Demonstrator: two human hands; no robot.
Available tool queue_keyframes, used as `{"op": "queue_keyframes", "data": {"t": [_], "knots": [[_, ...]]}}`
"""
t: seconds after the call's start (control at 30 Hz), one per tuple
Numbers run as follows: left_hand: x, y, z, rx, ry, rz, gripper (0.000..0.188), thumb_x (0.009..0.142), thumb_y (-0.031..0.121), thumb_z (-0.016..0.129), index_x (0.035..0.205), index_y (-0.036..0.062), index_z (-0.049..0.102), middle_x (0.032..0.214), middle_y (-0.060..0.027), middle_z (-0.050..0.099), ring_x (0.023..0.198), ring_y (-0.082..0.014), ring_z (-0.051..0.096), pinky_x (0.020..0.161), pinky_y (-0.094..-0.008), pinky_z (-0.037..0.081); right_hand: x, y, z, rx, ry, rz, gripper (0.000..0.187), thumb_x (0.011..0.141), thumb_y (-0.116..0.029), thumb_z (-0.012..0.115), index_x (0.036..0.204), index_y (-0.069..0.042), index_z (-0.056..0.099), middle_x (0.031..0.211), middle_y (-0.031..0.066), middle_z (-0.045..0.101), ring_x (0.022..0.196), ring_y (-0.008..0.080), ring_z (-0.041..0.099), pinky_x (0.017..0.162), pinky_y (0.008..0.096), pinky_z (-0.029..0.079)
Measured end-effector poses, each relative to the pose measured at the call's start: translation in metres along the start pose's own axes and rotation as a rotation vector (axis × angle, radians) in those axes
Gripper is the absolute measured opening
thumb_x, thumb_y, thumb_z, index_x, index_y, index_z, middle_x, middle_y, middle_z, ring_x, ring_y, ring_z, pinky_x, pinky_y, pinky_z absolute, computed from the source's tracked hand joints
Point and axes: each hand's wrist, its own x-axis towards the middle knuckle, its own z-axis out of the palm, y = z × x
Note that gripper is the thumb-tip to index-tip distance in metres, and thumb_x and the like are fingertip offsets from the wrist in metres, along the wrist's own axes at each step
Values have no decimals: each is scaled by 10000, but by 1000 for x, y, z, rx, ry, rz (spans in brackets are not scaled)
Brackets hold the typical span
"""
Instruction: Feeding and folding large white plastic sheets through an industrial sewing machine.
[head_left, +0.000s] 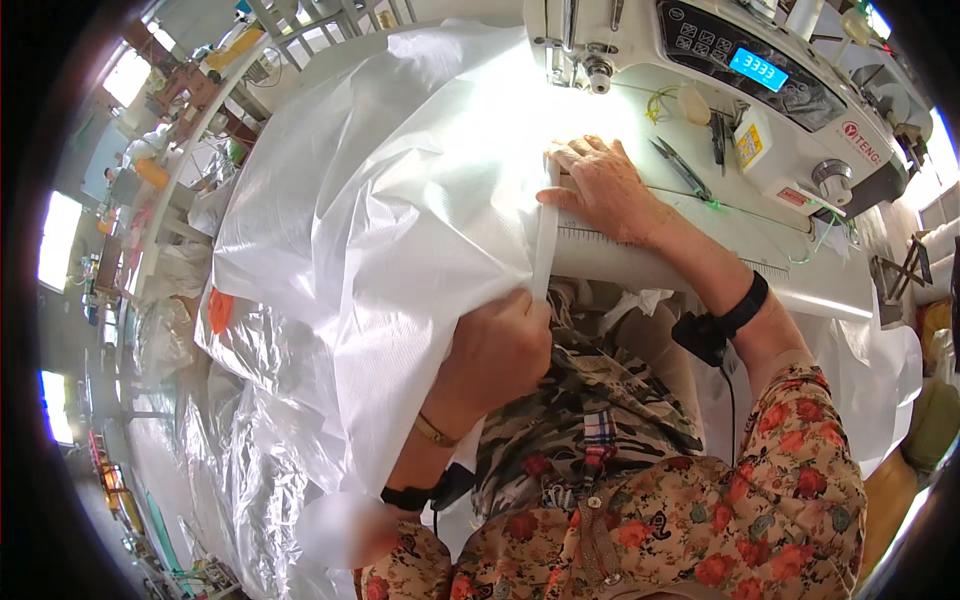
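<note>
A large white, finely ribbed sheet (400, 210) of fabric or plastic drapes across the left of the sewing table and down its front. My left hand (505, 345) is closed on its near edge, low in front of the table, fingertips partly hidden. From there a narrow folded hem (545, 250) runs up to my right hand (605, 190). On the tabletop my right thumb and fingers hold that hem, thumb apart from the fingers. Beyond them stands the sewing machine (640, 55), its needle area washed out by bright light.
Thread snips (682, 170) lie right of my right hand, with a dark slim tool (718, 140) behind. A ruler strip (590, 235) marks the table's front. Green thread (745, 210) trails rightward. Crumpled clear plastic (270, 430) hangs at lower left, by an orange piece (220, 310).
</note>
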Motion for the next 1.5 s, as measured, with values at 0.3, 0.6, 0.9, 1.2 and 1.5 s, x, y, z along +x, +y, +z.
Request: {"op": "queue_keyframes", "data": {"t": [0.3,0.6,0.9,1.2,1.5], "knots": [[58,-43,16,173,243,169,131,748,89,574,648,32,511,660,-140,541,603,-353,584,646,-479,473,-1,-5,4,59,88,-107,532,917,-447,525,1145,31,581,1139,181,597,1131,329,528,953,493,378],[137,-53,27,118,87,-31,129,734,84,575,675,-18,627,695,-240,622,712,-431,612,746,-517,472,3,-1,-1,129,-2,15,271,889,-186,511,1060,1,607,1087,175,610,1117,345,538,962,533,385],[61,-21,-21,-71,285,-44,276,959,170,524,1131,-14,638,1086,-209,654,978,-349,625,878,-412,476,-3,14,9,85,59,47,306,916,-171,474,1140,3,587,1171,189,598,1158,357,522,988,537,383],[29,-120,-28,-629,247,-491,363,1012,240,492,1136,-67,639,1083,-121,678,1036,-191,622,964,-317,461,-29,-19,4,360,521,14,200,913,-147,572,1050,-8,613,905,163,673,873,355,645,821,414,512],[39,-119,-15,-672,246,-494,355,978,238,567,1170,-53,631,1083,-120,696,1045,-188,651,953,-286,464,-104,-125,76,1075,-145,364,314,904,-276,608,816,19,669,704,199,628,685,340,625,642,390,478]]}}
